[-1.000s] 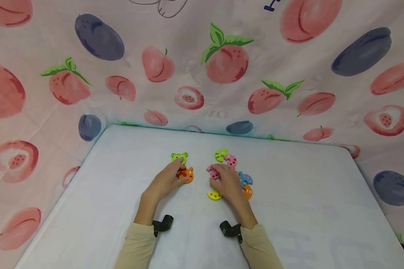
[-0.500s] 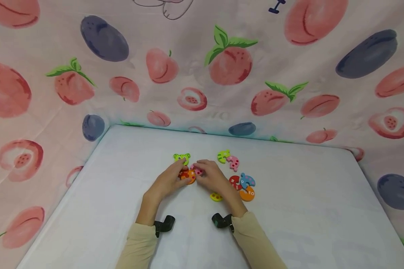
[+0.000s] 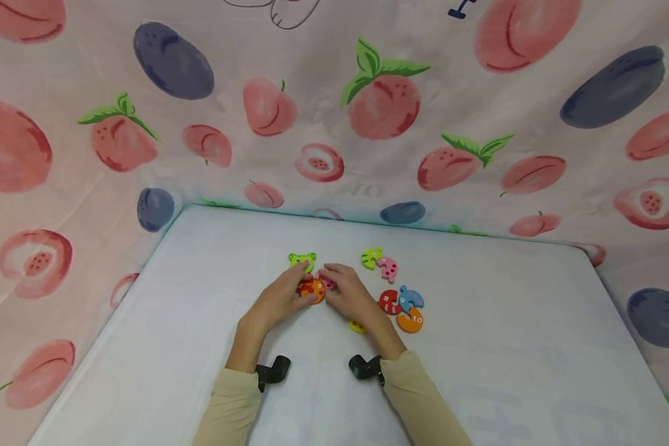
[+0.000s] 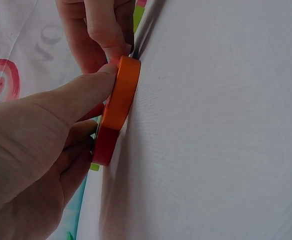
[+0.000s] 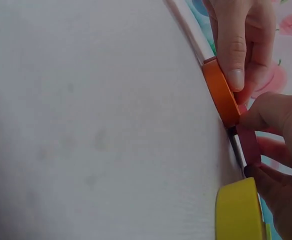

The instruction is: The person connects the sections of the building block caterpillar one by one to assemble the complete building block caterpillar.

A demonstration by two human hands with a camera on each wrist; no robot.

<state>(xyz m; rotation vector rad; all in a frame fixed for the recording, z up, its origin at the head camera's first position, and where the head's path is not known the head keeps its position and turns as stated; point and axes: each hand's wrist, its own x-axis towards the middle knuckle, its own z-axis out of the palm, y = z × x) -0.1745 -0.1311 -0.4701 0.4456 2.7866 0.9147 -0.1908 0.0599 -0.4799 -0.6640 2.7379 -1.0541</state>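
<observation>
As the wide white table (image 3: 513, 322) spreads beneath | my left hand (image 3: 277, 298) grips the flat, rounded orange piece (image 3: 316, 287) | my right hand (image 3: 350, 293) pinches the flat, dotted pink piece (image 3: 327, 284), just brought leftward against it | so one more seems nearly placed

Right fingers (image 3: 339, 271) cover part of the left pink piece (image 3: 328, 284)! The right forearm (image 3: 386, 336) partly hides the yellow piece (image 3: 357, 326). Both sleeves (image 3: 223, 406) exit the near edge.
</observation>
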